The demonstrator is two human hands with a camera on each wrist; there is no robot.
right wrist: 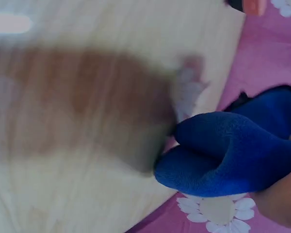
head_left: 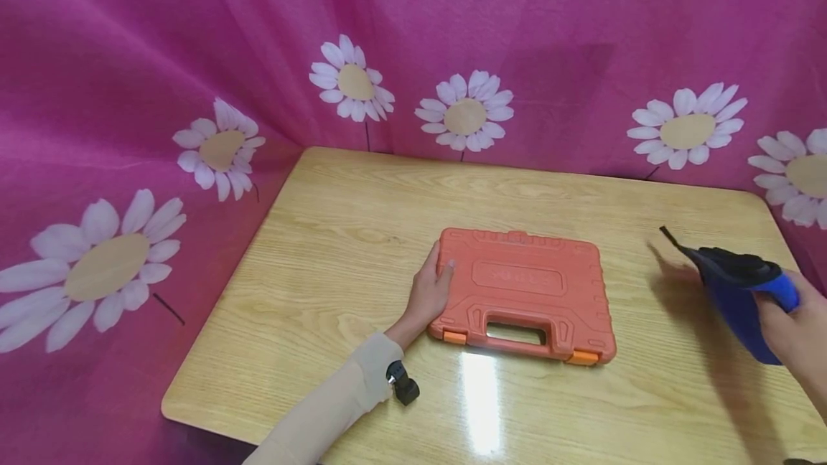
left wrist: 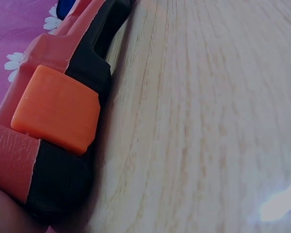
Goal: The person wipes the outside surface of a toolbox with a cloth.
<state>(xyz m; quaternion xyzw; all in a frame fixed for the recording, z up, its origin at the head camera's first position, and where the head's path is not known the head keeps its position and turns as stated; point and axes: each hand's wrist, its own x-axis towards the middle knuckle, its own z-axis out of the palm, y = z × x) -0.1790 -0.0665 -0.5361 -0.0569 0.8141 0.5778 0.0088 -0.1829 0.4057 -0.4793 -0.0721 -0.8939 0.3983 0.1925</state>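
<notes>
A red hard plastic carrying case (head_left: 517, 278) lies flat on the wooden table, its handle and two orange latches towards the person. My left hand (head_left: 429, 296) grips the case's left edge, thumb on the lid; the other fingers are mostly hidden. Close up in the left wrist view are an orange latch (left wrist: 58, 109) and the case's black lower half. At the right, my right hand (head_left: 791, 325) holds a folded blue fabric item with black edging (head_left: 736, 307) above the table. In the right wrist view, this blue fabric (right wrist: 223, 155) is bent into a fold; its exact kind cannot be told.
The wooden table (head_left: 336, 257) has rounded corners and a bright light reflection near the front. A pink curtain (head_left: 549, 13) with large white daisies hangs behind and to the left of it. A black wrist device (head_left: 402, 382) sits on the left sleeve.
</notes>
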